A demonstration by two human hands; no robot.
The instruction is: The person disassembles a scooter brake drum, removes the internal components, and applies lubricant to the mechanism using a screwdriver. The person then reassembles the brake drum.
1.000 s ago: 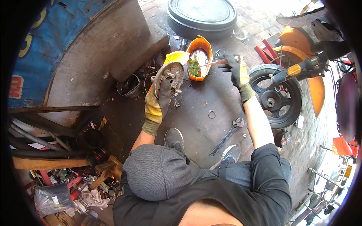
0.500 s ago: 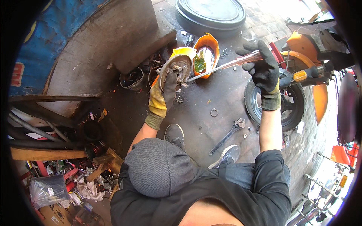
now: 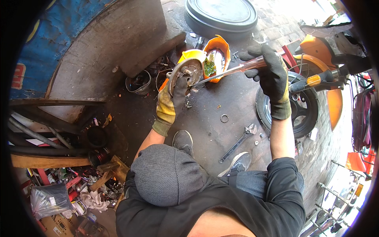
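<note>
My left hand [image 3: 167, 106], in a yellow and dark glove, is closed around the lower edge of a round, dirty metal plate [image 3: 185, 72], which looks like a brake backing plate. It is held tilted, with small fittings on its face. My right hand [image 3: 275, 77], in a matching glove, grips the clear reddish handle of a long screwdriver [image 3: 222, 74]. The shaft slants down to the left, its tip at the plate's right edge; whether it touches is hard to tell. An orange cut-open container [image 3: 226, 49] with liquid and something green inside stands behind the shaft.
An adjustable wrench [image 3: 238, 143] and a toothed ring [image 3: 224, 118] lie on the floor before my shoes. At right is a wheel [image 3: 304, 118] beside orange motorcycle panels. A metal can [image 3: 139, 83] and yellow container [image 3: 192, 54] stand left, a large round black lid [image 3: 222, 14] behind.
My right hand has shifted slightly left and down, its fingers now closer around the screwdriver handle. The plate has moved slightly in my left hand.
</note>
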